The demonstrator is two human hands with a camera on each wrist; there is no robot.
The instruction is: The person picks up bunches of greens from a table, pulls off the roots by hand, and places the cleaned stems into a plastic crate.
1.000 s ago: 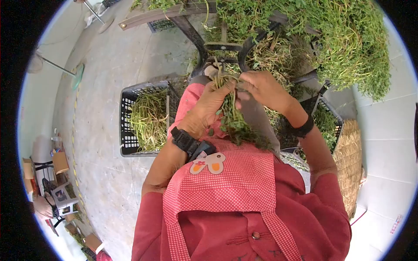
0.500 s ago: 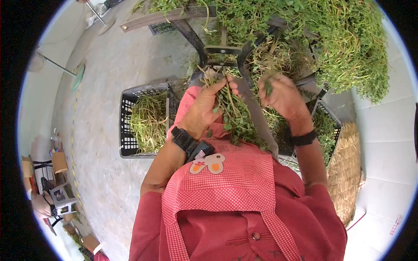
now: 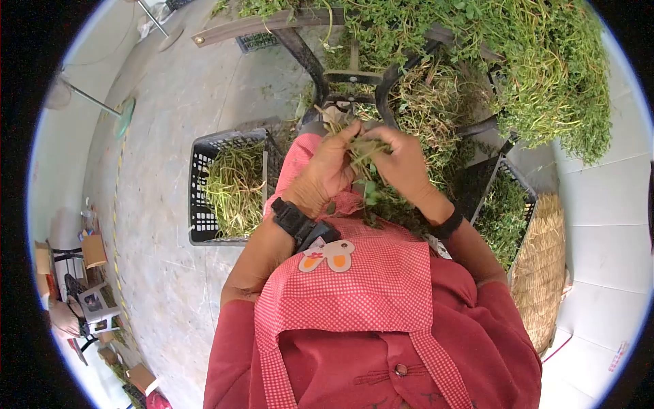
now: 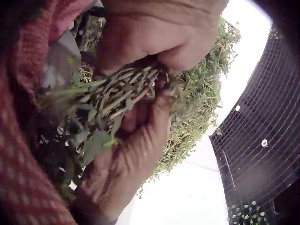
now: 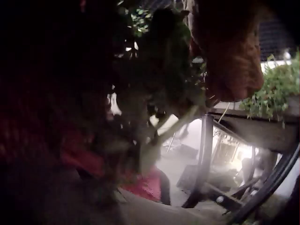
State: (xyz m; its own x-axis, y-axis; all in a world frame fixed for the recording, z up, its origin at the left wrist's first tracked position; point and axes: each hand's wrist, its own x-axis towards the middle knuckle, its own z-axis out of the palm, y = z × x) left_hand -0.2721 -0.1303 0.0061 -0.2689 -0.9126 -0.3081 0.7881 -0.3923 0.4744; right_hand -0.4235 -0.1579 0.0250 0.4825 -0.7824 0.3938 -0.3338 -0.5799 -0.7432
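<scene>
Over the lap, my left hand [image 3: 330, 163] grips a bunch of leafy green stems [image 3: 370, 194], its thumb across the top. The leaves hang down toward the apron. Close against it, my right hand [image 3: 406, 167] has its fingers curled at the stems. In the left wrist view the bundled stems [image 4: 124, 91] pass between the left hand [image 4: 154, 35] above and the right hand [image 4: 136, 157] below, whose thumb and fingers pinch at them. The right wrist view is dark, with leaves blurred in front.
A big heap of greens [image 3: 545, 75] lies on a dark-framed table [image 3: 272, 22] ahead. Loose stems [image 3: 432, 95] are piled below it. A black crate [image 3: 194, 204] of stems stands at left; another crate [image 3: 528, 198] of greens stands at right, beside a woven straw piece [image 3: 541, 273].
My right hand first moved away to the right with a sprig of greens, then came back, without the sprig visible, to the bunch. My left hand has kept its hold on the bunch.
</scene>
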